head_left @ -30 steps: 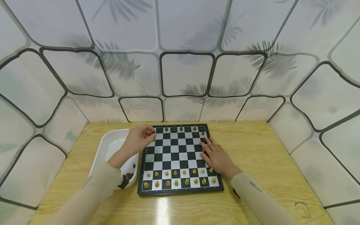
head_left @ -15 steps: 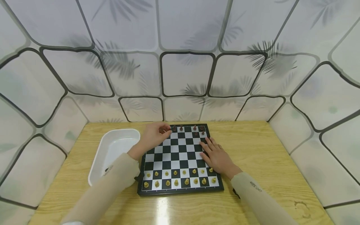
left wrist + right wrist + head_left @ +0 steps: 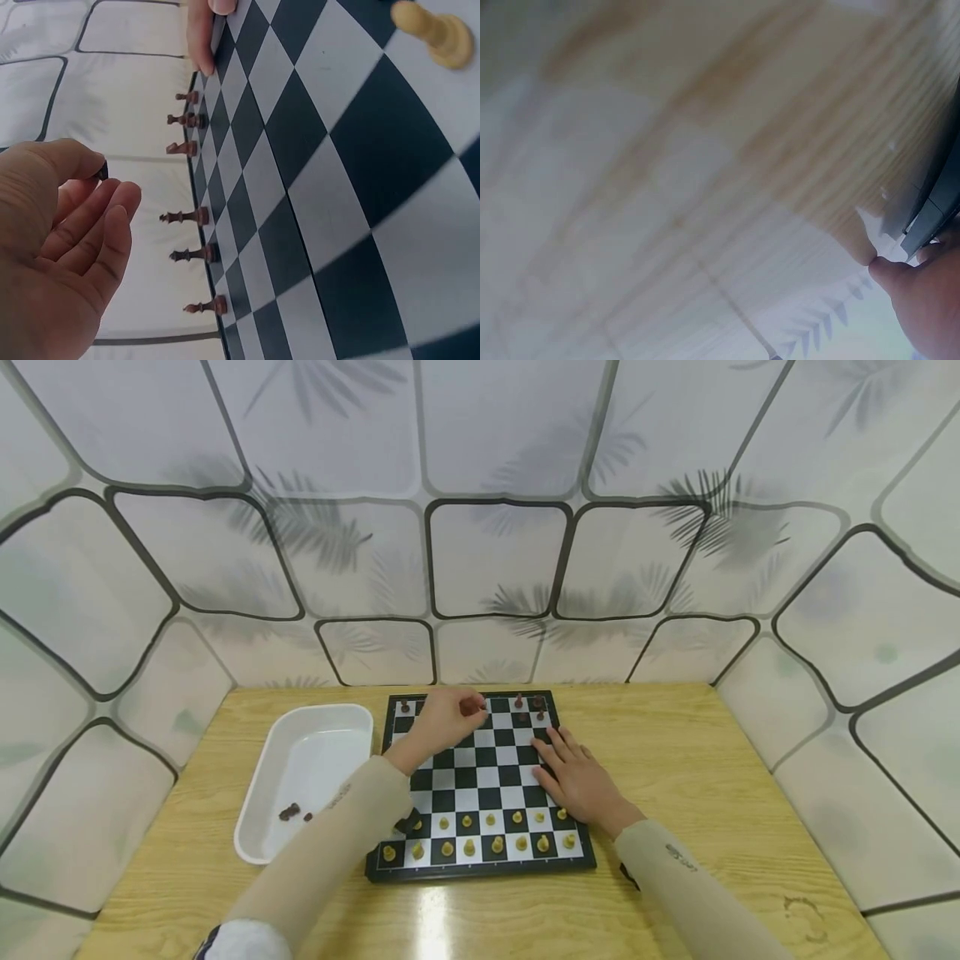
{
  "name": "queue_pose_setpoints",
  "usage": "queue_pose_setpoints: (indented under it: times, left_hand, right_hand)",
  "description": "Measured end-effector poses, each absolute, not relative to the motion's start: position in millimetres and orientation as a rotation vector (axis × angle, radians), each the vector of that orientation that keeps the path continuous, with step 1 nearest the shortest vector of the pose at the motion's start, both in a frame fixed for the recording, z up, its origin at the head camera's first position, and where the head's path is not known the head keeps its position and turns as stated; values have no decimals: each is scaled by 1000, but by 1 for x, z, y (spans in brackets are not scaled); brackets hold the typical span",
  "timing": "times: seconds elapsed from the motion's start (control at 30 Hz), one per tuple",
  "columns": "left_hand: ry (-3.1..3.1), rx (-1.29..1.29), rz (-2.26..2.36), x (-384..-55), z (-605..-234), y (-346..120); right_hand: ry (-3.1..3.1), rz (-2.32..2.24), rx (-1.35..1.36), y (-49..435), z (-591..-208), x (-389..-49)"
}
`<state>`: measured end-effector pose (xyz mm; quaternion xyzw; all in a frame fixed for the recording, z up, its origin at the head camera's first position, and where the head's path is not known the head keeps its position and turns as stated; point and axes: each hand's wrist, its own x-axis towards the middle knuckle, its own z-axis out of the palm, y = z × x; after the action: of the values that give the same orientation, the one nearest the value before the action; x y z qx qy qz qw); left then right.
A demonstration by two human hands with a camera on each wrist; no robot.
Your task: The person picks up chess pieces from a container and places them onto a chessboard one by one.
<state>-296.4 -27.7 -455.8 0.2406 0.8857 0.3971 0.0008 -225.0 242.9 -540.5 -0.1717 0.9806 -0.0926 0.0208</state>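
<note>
The middle rows of the chessboard [image 3: 467, 777] leave a lane between the left sleeve [image 3: 352, 827] and right hand [image 3: 581, 777]. Yellow pieces [image 3: 497, 844] crowd its near rows; brown pieces [image 3: 196, 255] and the left hand [image 3: 441, 723] obstruct its far edge. A tray [image 3: 318, 752] flanks its left; open desk [image 3: 645, 722] lies past its far-right corner.

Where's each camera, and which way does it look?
Head: on the head, facing forward and down at board, tray and table; left hand, right hand and sleeves show.
Left wrist: on that wrist, facing across the board to red pieces; left hand and some of the right show.
Right wrist: on that wrist, facing over the table; part of the right hand shows.
Head and left wrist share the board and both hands.
</note>
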Motion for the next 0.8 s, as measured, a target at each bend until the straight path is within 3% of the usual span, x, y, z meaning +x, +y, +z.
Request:
queue_pose_setpoints:
  times: [0.8]
  left_hand:
    - [2878,774,985,-320,-479,19]
  right_hand:
    - [3050,-298,-549,243,-540,-225]
